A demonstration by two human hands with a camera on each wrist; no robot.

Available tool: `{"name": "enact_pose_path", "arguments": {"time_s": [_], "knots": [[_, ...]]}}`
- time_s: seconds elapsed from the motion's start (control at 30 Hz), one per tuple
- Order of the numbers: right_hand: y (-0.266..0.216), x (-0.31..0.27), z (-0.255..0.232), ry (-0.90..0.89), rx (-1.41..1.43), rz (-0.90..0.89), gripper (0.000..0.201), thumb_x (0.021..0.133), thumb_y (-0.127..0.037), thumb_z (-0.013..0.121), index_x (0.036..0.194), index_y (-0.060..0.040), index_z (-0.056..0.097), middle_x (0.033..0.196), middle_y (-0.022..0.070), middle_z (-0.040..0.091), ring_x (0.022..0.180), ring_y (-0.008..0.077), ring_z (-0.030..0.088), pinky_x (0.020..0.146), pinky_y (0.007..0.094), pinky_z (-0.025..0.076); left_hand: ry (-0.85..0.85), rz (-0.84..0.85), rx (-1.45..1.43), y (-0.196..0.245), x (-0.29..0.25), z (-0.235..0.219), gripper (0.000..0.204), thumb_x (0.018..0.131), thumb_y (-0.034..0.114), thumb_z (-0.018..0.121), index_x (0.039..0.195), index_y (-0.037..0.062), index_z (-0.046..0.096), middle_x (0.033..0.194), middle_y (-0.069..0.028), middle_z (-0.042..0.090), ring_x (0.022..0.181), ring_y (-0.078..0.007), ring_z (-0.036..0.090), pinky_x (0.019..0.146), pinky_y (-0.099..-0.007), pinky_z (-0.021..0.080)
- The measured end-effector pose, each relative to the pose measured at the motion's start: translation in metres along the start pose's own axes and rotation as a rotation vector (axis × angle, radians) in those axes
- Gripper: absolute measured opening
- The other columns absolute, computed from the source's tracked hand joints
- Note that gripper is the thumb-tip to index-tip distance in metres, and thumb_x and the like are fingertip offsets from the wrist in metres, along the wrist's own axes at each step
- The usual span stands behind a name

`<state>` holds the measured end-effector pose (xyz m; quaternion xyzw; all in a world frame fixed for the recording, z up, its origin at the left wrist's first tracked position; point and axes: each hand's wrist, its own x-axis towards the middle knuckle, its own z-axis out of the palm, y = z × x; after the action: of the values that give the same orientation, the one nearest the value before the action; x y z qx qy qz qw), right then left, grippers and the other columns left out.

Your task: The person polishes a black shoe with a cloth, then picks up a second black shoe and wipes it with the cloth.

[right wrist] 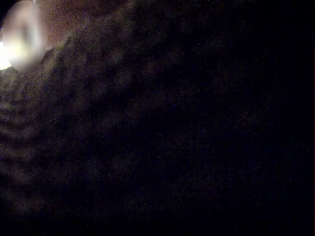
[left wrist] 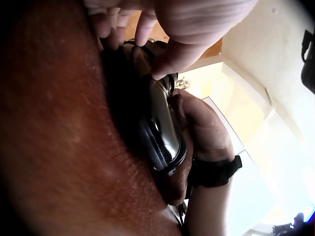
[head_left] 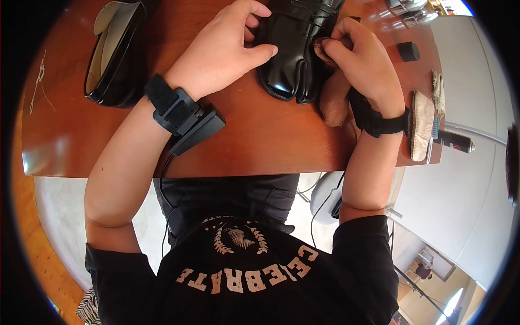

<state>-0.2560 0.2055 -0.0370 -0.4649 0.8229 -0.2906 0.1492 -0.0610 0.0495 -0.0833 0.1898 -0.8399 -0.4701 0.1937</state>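
A glossy black split-toe shoe point(head_left: 287, 70) lies on the table between the two hands, its toe towards the person. The left hand point(head_left: 225, 51) is at the shoe's left side, fingers loosely bent and thumb tip at its edge; in the left wrist view this hand point(left wrist: 192, 29) rests on the shoe point(left wrist: 165, 123). At the right side, the right hand point(head_left: 371, 67) pinches a small brown piece point(head_left: 323, 51) between thumb and fingers, close against the shoe. A longer brown rounded item point(head_left: 334, 103) lies under that hand. The right wrist view is almost wholly dark.
A second black shoe point(head_left: 111, 65) with a pale lining lies at the left, near a thin string point(head_left: 39, 76). Along the right side are a black cylinder point(head_left: 408, 51), a beige pad point(head_left: 421, 124), a comb-like brush point(head_left: 433, 135) and a spray can point(head_left: 456, 141). Cables hang below the table's front edge.
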Motion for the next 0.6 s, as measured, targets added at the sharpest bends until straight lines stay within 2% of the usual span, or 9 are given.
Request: {"name": "enact_pose_path", "arguments": {"time_s": [0.13,0.27,0.37,0.6], "knots": [[-0.003,-0.001,-0.008,-0.037,0.173,-0.013,0.023,0.086,-0.021,0.072,0.087,0.0001,0.063,0.073,0.0125,0.069,0.066,0.0195,0.068,0.063,0.0331,0.051,0.006,-0.003,-0.010,0.001,-0.001,0.000,0.052,0.089,0.016,0.076,0.135,0.0060,0.053,0.121,-0.0121,0.059,0.101,-0.0185,0.060,0.086,-0.0311,0.050],[-0.001,0.002,-0.008,0.041,0.378,-0.067,0.019,0.091,-0.016,0.070,0.089,0.0022,0.063,0.071,0.0101,0.071,0.066,0.0146,0.069,0.060,0.0291,0.050,0.005,-0.023,-0.022,0.003,-0.001,0.000,0.053,0.089,0.017,0.076,0.135,0.0060,0.053,0.121,-0.0125,0.059,0.101,-0.0185,0.060,0.085,-0.0314,0.051],[-0.006,0.004,-0.002,0.113,0.227,-0.048,0.020,0.091,-0.016,0.070,0.089,0.0025,0.064,0.072,0.0103,0.072,0.067,0.0151,0.070,0.060,0.0290,0.050,0.002,-0.018,-0.022,0.001,0.000,0.002,0.053,0.089,0.017,0.076,0.135,0.0062,0.053,0.121,-0.0125,0.059,0.101,-0.0185,0.060,0.084,-0.0314,0.051],[0.005,0.007,-0.006,0.094,0.204,-0.022,0.021,0.090,-0.018,0.070,0.090,0.0022,0.065,0.072,0.0113,0.073,0.067,0.0163,0.071,0.062,0.0288,0.051,0.001,-0.016,-0.008,0.001,0.000,0.001,0.053,0.089,0.017,0.076,0.136,0.0068,0.053,0.121,-0.0124,0.059,0.101,-0.0185,0.060,0.085,-0.0313,0.051]]}}
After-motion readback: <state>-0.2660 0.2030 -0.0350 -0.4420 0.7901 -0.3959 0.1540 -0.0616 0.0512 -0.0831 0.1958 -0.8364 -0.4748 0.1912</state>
